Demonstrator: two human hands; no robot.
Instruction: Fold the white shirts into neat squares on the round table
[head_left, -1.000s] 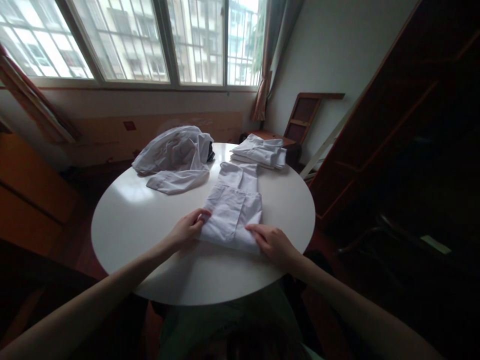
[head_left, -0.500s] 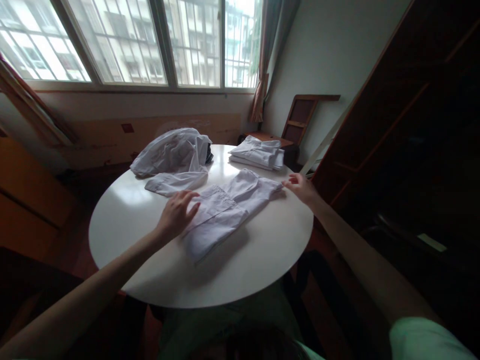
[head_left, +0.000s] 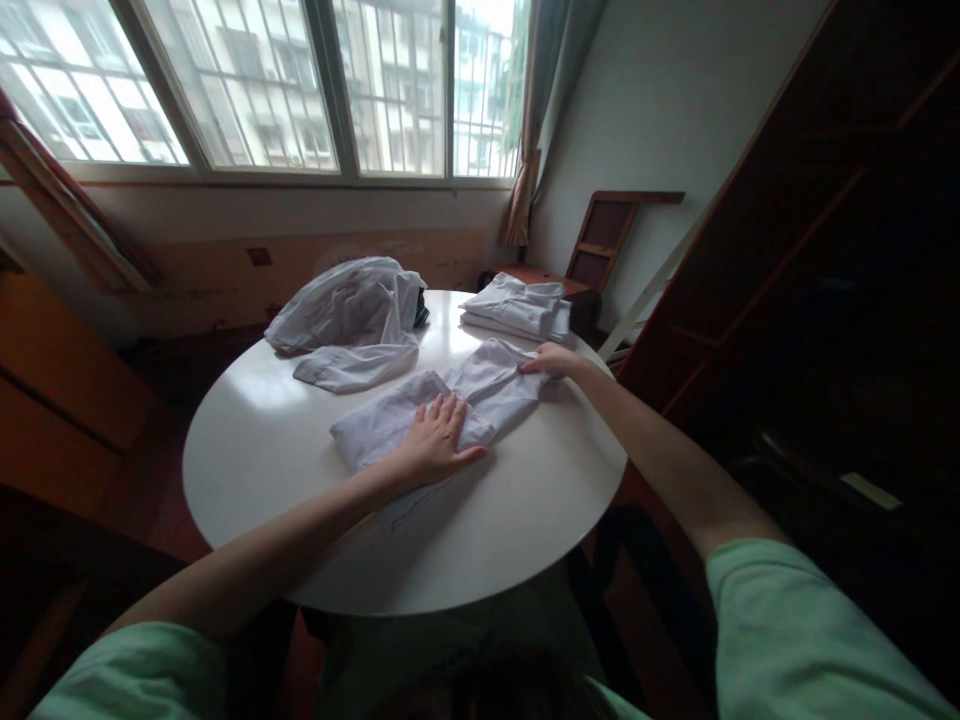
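Your left hand (head_left: pixel 437 447) lies flat, fingers spread, on the shirt (head_left: pixel 450 405) at mid-table (head_left: pixel 247 450). Your right hand (head_left: pixel 550 359) pinches its far end. Keep the palm pressing; hold the pinched edge taut and square so the fold lies smooth.

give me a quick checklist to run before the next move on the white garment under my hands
1. Left hand flat on the part-folded white garment, pinning its middle: ok.
2. Right hand at the garment's far end, fingers on the cloth: ok; firmness of hold: cannot tell.
3. Garment lies wholly on the round white table, nothing hanging over the edge: ok.
4. Folded stack sits apart from the garment: ok.
5. Loose white pile lies close to the garment's left end; touching or not: cannot tell.
6. Garment surface smooth: not ok, creases show.
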